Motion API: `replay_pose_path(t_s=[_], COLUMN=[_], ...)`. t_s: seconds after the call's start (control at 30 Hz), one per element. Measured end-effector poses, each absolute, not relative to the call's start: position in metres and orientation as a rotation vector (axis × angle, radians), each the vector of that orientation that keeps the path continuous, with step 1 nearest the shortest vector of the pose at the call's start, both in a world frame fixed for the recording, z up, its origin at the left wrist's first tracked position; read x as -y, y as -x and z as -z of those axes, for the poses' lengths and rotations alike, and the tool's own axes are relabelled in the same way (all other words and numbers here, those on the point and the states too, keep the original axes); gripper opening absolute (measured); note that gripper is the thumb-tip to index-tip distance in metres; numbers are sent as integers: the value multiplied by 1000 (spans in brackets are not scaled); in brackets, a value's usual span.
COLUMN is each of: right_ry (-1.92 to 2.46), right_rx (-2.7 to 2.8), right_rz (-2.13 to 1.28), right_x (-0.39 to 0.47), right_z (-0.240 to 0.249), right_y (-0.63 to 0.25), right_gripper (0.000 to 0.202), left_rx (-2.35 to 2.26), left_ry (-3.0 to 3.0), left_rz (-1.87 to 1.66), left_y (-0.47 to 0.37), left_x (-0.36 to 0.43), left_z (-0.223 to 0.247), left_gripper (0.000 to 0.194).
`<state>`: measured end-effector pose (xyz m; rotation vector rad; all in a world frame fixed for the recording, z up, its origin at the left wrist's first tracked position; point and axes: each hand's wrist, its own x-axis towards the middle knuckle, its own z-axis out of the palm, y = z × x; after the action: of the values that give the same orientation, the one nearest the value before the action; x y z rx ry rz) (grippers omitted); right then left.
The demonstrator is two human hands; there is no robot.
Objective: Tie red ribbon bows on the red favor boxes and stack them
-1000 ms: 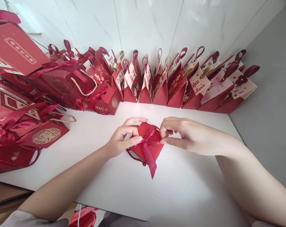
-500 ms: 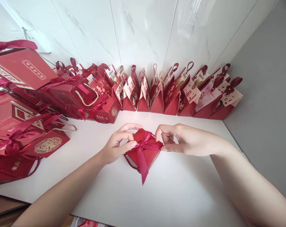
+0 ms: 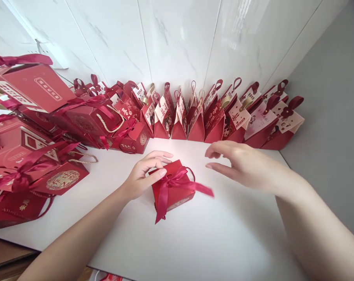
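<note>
A small red gift box (image 3: 181, 195) sits on the white table, turned at an angle. A crimson satin ribbon (image 3: 177, 179) is tied in a bow on its top, one tail stretching right and another hanging over the front. At the box's left side is my left hand (image 3: 144, 173), its thumb on the top by the bow and its fingers behind the left corner. My right hand (image 3: 238, 162) hovers to the right, apart from the box, thumb and fingers spread with nothing between them. A dark red cord handle (image 3: 191, 171) shows at the box's back right edge.
Red gift boxes with bows (image 3: 65, 181) are stacked at the left. Along the tiled wall (image 3: 177, 39) stands a row of peaked red boxes (image 3: 213, 130) with loop handles. A grey panel (image 3: 332, 117) borders the white table (image 3: 194, 242) on the right.
My right hand has let go of the ribbon tail and moved right and slightly up. The box has turned, bringing its front face into view. My left hand remains at the box.
</note>
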<state>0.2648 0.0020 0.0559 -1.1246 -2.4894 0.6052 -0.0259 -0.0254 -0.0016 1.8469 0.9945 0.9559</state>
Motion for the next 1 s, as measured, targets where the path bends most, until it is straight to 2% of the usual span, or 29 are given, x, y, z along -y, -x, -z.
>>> replay_pose_path(t_s=[0.17, 0.37, 0.53, 0.77, 0.87, 1.0], right_ry=[705, 729, 737, 754, 719, 653], right_rx=[2260, 2237, 2296, 2336, 2341, 2330], right_rz=[-662, -726, -765, -799, -860, -975], right_x=[15, 19, 16, 15, 13, 4], right_z=[-31, -3, -7, -11, -13, -18], right_y=[-215, -197, -202, -204, -208, -216], right_gripper=[9, 14, 16, 20, 20, 5], left_rx=[-979, -1066, -1144, -1249, -1234, -1098], left_ry=[-1924, -2186, -2476, -2983, -2904, -2545], left_rz=[-931, -906, -834, -918, -936, -862], left_y=[21, 28, 32, 27, 26, 27], left_x=[28, 30, 31, 33, 33, 31], left_z=[0, -10, -15, -11, -11, -12], left_gripper=[25, 22, 21, 15, 17, 23])
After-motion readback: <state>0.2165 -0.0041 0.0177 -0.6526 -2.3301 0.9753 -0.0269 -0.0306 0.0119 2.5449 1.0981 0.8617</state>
